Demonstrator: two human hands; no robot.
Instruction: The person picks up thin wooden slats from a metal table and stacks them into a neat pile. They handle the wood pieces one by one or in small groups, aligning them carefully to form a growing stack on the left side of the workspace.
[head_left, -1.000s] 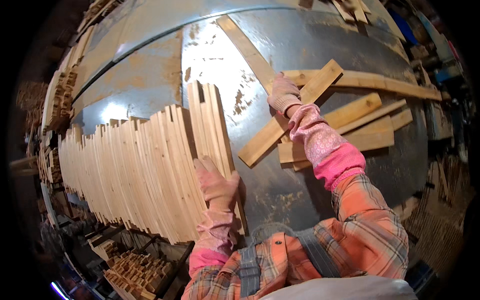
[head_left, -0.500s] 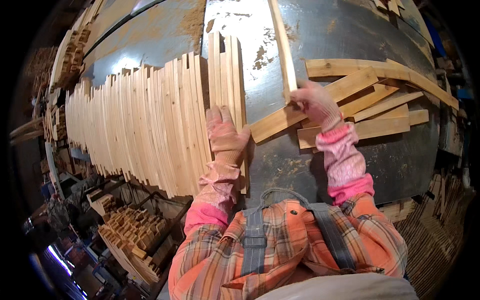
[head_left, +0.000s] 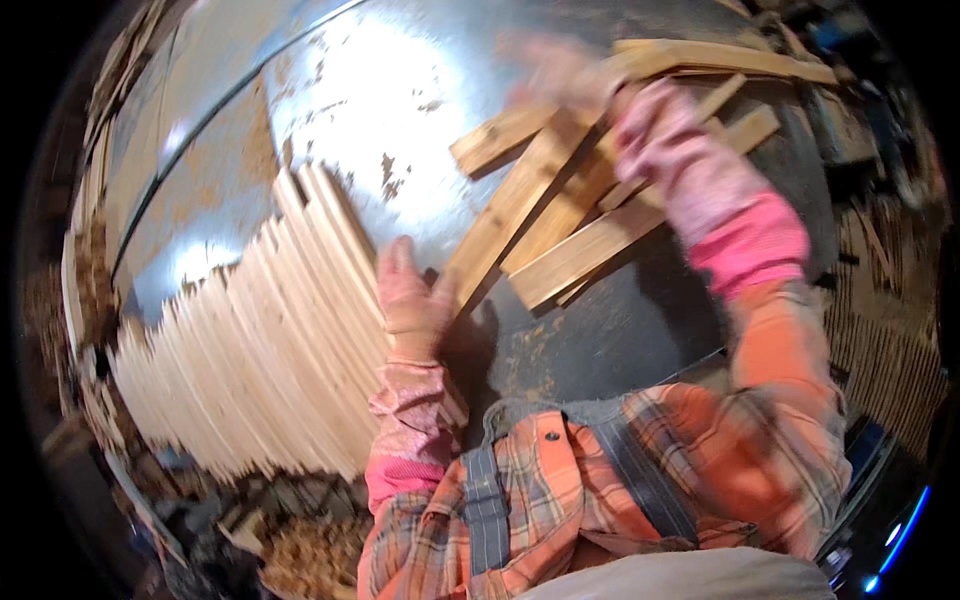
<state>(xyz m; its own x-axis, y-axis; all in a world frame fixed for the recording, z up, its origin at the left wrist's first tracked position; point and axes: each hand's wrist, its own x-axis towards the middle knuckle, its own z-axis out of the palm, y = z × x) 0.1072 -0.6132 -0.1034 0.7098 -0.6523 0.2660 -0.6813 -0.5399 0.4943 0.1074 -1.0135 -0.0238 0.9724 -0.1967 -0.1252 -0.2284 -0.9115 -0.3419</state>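
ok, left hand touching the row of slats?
Touching. The head view shows the left hand lying flat against the right end of the slat row, with no gap visible.

Table (head_left: 400, 120): sheet metal, glossy where light hits, scuffed, rust-brown patches, darker and duller near right. Pale slats (head_left: 270, 350): thin bare wood, smooth, matt, fanned on left. Planks (head_left: 580, 220): thicker raw wood, rougher, yellow-brown, far right. Left hand (head_left: 412, 300) and right hand (head_left: 570, 75): pink knit cloth gloves, matt, right one blurred. Shirt (head_left: 590, 500): soft plaid cloth, orange. Straps (head_left: 485, 505): grey denim-like fabric.
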